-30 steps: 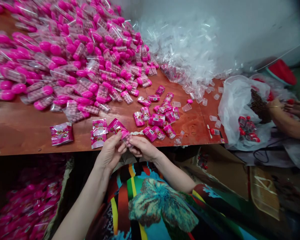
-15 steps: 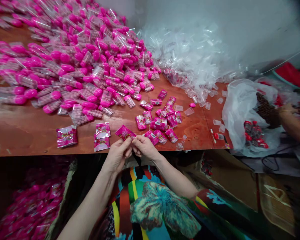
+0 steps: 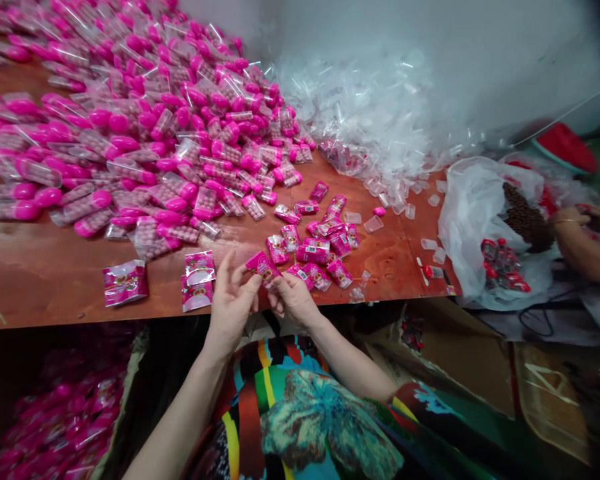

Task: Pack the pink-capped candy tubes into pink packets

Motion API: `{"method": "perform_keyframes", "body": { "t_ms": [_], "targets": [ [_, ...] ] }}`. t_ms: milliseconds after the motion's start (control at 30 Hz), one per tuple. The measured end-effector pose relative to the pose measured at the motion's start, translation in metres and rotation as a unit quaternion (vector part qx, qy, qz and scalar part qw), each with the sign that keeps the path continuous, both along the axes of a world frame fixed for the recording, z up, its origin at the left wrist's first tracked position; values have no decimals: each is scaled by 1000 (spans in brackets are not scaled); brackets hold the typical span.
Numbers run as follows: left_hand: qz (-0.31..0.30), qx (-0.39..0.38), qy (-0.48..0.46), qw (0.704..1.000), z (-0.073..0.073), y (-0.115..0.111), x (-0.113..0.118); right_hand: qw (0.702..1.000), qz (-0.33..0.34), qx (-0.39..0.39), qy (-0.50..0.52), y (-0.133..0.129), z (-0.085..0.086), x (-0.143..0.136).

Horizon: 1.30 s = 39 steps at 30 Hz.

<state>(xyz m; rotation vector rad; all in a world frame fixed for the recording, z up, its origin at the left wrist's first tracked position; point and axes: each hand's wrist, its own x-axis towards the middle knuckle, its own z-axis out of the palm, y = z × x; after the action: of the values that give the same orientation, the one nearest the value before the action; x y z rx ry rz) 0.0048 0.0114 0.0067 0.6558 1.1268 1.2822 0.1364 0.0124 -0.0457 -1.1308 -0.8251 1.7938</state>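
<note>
A small pink printed packet (image 3: 263,265) is held between my two hands, over the front edge of the wooden table (image 3: 165,293). My right hand (image 3: 294,298) pinches its lower right end. My left hand (image 3: 233,300) touches the packet's left side with the thumb, its other fingers partly raised. Left of my hands lie two flat pink packets (image 3: 198,295), one overlapping the other, and farther left a stack of flat pink packets (image 3: 125,283). Just beyond my right hand is a loose pile of filled pink packets (image 3: 314,251).
Pink-capped tubes (image 3: 145,147) are heaped at the back left, clear plastic cups (image 3: 375,113) at the back centre. A white plastic bag (image 3: 460,220) stands at right beside another person's hand (image 3: 570,220). A box of pink packets (image 3: 65,413) is below left.
My left hand has raised and spread its fingers beside the packet, where they were pinching before. The camera view has shifted slightly, and the other person's hands show more at the right.
</note>
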Motion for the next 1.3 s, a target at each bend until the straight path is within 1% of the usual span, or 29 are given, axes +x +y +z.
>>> {"method": "perform_keyframes", "body": {
  "t_ms": [67,200,300,433,567,667,767,833,867,900,933,967,1000,1033,1067,1100,1133,1167,1200,1233,1267,1300],
  "targets": [
    [15,4,15,1000,0,2,-2,1000,22,4,-19,-2,3,4],
    [26,-18,10,999,-6,3,-5,997,66,27,21,-6,8,11],
    [34,-33,-7,999,-8,2,-2,996,69,53,14,-9,8,11],
    [41,-31,-15,999,-8,-1,3,999,7,44,-6,-11,3,4],
    [34,-24,-23,999,-13,-2,7,999,-23,31,-4,-12,-1,0],
    [22,-29,-40,999,-16,2,16,998,-56,13,-11,-13,-2,4],
    [-16,-42,-81,996,-10,10,33,993,-118,-5,11,-12,5,13],
    [-49,-38,-106,992,0,16,42,987,-150,-12,59,-12,12,21],
    [-55,-27,-107,992,5,19,44,984,-156,-21,84,-13,16,24],
    [-57,-12,-91,994,9,20,42,982,-152,-33,103,-13,20,25],
    [-51,6,-54,997,12,21,36,983,-135,-49,113,-14,22,25],
    [-37,27,6,999,13,20,28,987,-102,-66,110,-14,24,23],
    [-17,51,88,995,12,17,16,991,-58,-77,93,-14,25,18],
    [6,78,187,979,9,14,2,995,-10,-74,62,-12,25,10],
    [40,105,290,950,4,9,-13,998,31,-51,17,-7,24,0],
    [65,125,384,912,-2,4,-28,997,58,-3,-42,-1,23,-11],
    [78,135,466,871,-9,-1,-42,989,72,65,-110,8,21,-24],
    [80,135,536,830,-17,-6,-54,968,70,152,-187,19,20,-37],
    [73,134,590,793,-24,-11,-64,930,72,245,-265,30,18,-49],
    [64,132,630,763,-30,-15,-71,882,83,321,-335,42,16,-61],
    [53,127,658,740,-36,-19,-75,832,97,369,-402,52,15,-72],
    [41,122,677,725,-41,-22,-78,785,113,398,-460,61,13,-81]
  ]
}}
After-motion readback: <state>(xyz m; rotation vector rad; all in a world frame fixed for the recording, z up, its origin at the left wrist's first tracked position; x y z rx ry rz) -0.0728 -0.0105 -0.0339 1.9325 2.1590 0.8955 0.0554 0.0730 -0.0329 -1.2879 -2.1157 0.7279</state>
